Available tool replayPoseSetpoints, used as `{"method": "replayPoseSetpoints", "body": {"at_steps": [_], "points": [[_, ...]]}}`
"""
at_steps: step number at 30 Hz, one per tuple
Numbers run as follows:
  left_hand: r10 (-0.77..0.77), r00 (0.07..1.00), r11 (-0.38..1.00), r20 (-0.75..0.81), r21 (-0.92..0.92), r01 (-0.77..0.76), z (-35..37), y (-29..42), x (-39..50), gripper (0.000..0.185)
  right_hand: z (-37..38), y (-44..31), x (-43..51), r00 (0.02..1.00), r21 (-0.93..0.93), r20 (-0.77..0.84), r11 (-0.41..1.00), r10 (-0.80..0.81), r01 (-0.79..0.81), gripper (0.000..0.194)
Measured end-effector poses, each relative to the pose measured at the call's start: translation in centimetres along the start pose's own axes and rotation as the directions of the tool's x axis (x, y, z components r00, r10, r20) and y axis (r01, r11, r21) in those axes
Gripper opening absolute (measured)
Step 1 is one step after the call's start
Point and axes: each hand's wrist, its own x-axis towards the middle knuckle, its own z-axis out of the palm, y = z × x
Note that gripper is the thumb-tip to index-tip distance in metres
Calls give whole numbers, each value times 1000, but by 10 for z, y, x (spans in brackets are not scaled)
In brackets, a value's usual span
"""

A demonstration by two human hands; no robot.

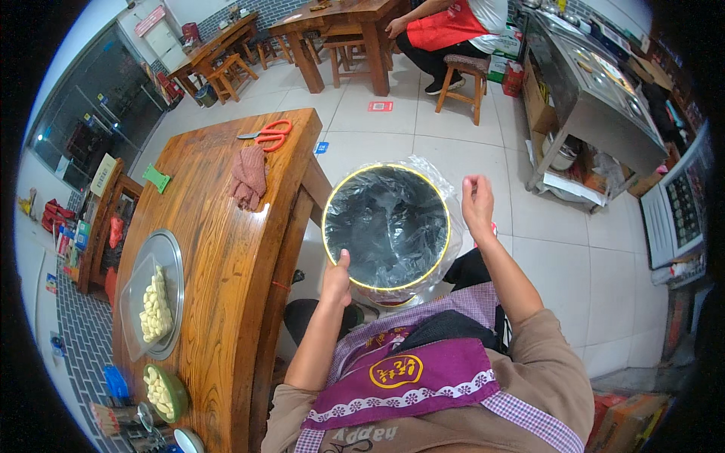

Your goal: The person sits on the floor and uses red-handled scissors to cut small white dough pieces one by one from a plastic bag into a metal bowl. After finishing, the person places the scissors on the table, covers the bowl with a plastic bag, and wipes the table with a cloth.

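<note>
A round waste bin with a yellow rim, lined with a clear plastic bag, stands before me between my knees. My left hand grips the near left part of its rim, thumb over the edge. Raised just right of the bin, my right hand has its fingers bent together; nothing shows in it. On the wooden table at the left lie scissors with red handles and a folded reddish-brown cloth. Peeled garlic cloves fill a clear plastic container on a round metal tray.
A green bowl of pale peeled cloves and a green packet are on the table. A person in a red apron sits beyond, near a stool. A steel counter stands at the right.
</note>
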Motion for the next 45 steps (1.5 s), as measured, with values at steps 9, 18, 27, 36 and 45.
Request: {"method": "replayPoseSetpoints", "body": {"at_steps": [9,18,27,36,45], "points": [[138,984,901,114,399,-173,10,41,7,53,13,-70,49,688,-138,705,919,-170,369,29],[169,986,970,-8,178,-165,-13,48,20,72,34,11,28,951,-95,302,995,70,-43,28],[148,973,986,176,-108,-130,17,5,27,14,54,67,-18,923,272,273,898,272,-345,25],[821,568,493,-60,577,-651,11,12,11,19,59,82,-34,916,263,229,885,329,-383,28],[108,980,982,166,138,-131,13,33,21,92,31,43,-42,948,160,207,948,240,-275,26]]}}
